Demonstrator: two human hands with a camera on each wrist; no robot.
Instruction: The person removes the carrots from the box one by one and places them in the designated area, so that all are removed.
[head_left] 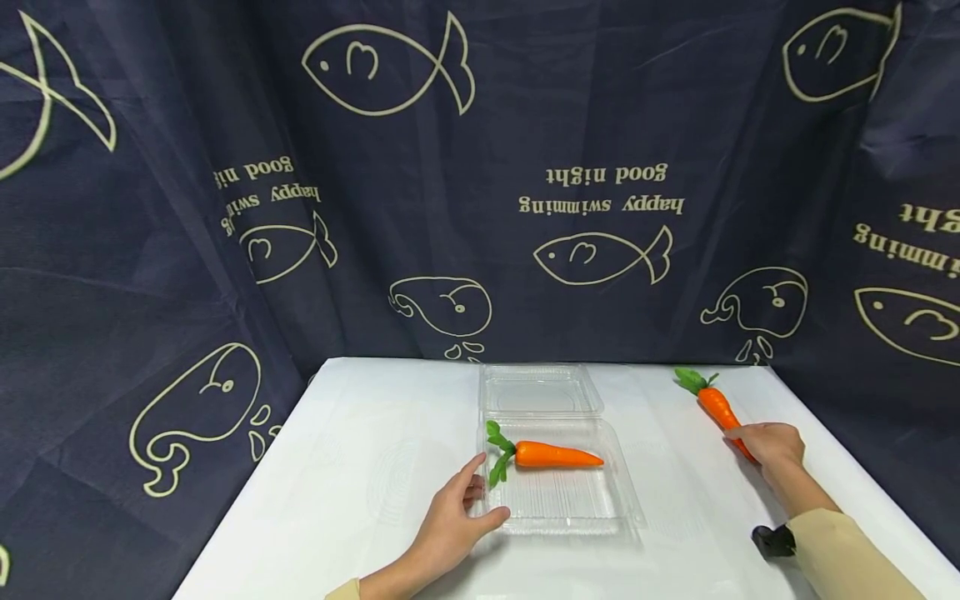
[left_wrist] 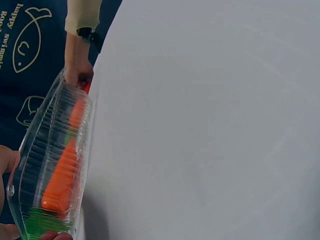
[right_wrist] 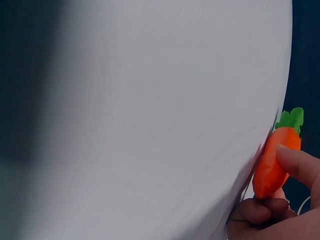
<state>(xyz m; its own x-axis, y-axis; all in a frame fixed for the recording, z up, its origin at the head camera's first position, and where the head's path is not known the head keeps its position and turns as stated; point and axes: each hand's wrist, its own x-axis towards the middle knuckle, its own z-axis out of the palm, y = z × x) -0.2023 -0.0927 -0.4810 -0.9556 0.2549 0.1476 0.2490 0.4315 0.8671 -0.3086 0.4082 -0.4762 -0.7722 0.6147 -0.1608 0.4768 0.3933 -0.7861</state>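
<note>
Carefully, mind the grip at lower right of the head view: could lose the right carrot [head_left: 716, 406] by a roll or swing, being pinched in the fingers of the right hand [head_left: 772, 446] only toward the narrow end, with most of its length reaching out to the upper left. Could also shove or tip the clear container [head_left: 585, 500] at lower centre, seemingly light, through a push from the left hand [head_left: 453, 517], fingers spread wide at its left edge and not wrapped around it. Might nudge the inner carrot [head_left: 555, 455] askew as well, its leaves lying close to those fingers, or tug the opened lid [head_left: 540, 392] along behind. Cannot tell about contact between right carrot and counter [head_left: 675, 508]. Looks smooth, bright orange and faintly glossy, tapering from a rounded shoulder, topped with green leaves; closely matches the inner carrot, laid crosswise in the base, leaves left, tip right.
</note>
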